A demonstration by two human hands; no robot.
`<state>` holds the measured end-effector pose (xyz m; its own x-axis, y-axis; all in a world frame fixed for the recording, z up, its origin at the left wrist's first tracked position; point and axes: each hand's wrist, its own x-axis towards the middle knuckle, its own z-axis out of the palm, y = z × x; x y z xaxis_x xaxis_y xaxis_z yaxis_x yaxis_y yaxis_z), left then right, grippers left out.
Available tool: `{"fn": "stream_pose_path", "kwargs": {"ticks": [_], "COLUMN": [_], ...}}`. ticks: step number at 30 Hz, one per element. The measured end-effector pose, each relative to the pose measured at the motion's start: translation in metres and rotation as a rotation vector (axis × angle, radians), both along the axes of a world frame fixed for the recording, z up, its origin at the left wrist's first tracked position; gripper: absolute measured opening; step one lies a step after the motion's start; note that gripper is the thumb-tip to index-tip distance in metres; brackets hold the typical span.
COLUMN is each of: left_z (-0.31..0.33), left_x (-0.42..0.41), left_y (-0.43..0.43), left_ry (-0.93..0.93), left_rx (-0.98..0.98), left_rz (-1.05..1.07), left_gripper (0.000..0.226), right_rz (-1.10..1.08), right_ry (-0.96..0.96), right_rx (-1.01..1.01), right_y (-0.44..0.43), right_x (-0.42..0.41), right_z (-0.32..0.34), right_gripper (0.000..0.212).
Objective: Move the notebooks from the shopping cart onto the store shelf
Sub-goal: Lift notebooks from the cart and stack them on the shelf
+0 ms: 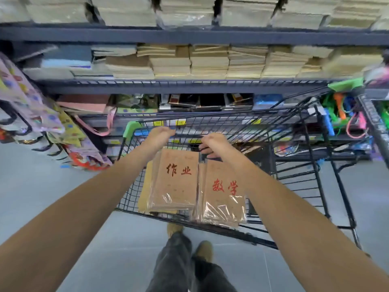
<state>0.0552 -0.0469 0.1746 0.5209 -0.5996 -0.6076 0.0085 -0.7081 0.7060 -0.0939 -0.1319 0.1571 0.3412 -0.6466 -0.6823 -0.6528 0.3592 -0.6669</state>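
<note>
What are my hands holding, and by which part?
The left hand grips the left plastic-wrapped pack of brown paper notebooks by its far edge; the right hand grips the right pack likewise.

Patterned bags (29, 104) hang left; bright plastic goods (340, 111) hang right.

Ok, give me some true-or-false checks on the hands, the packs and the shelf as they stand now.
1. The left hand grips the left pack and the right hand grips the right pack. True.
2. Both packs lie on the shelf. False: they are held over the shopping cart.
3. The cart has a green bumper at a corner. True.
4. The shelf is bare. False: stacks of notebooks sit on it.
5. Both packs bear red characters. True.
</note>
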Motion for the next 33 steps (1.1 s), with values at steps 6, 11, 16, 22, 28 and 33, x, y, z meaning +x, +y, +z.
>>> {"fn": "stream_pose_path", "kwargs": {"ticks": [6, 11, 16, 22, 28, 33], "left_z": [-0.056, -0.142, -0.191, -0.229, -0.264, -0.273], "left_x": [0.006, 0.020, 0.024, 0.029, 0.039, 0.052], "left_y": [0.026, 0.062, 0.070, 0.074, 0.075, 0.082], "left_ry": [0.064, 0.124, 0.193, 0.176, 0.226, 0.190], "left_rx": [0.043, 0.240, 0.338, 0.417, 0.438, 0.431], "left_rz": [0.051, 0.043, 0.093, 0.071, 0.059, 0.066], "left_gripper": [0.032, 0.037, 0.035, 0.046, 0.040, 0.037], "right_rz": [-0.044, -0.082, -0.038, -0.123, -0.267, -0.221], "right_ry": [0.103, 0.187, 0.266, 0.329, 0.443, 0.387], "right_rx": [0.057, 0.195, 0.200, 0.178, 0.013, 0.003], "right_y": [0.012, 0.049, 0.065, 0.078, 0.084, 0.080], "right_x": [0.004, 0.012, 0.025, 0.041, 0.050, 0.058], "right_z": [-0.050, -0.132, -0.182, -0.230, -0.257, -0.268], "right_gripper": [0.015, 0.019, 0.039, 0.050, 0.042, 0.021]}}
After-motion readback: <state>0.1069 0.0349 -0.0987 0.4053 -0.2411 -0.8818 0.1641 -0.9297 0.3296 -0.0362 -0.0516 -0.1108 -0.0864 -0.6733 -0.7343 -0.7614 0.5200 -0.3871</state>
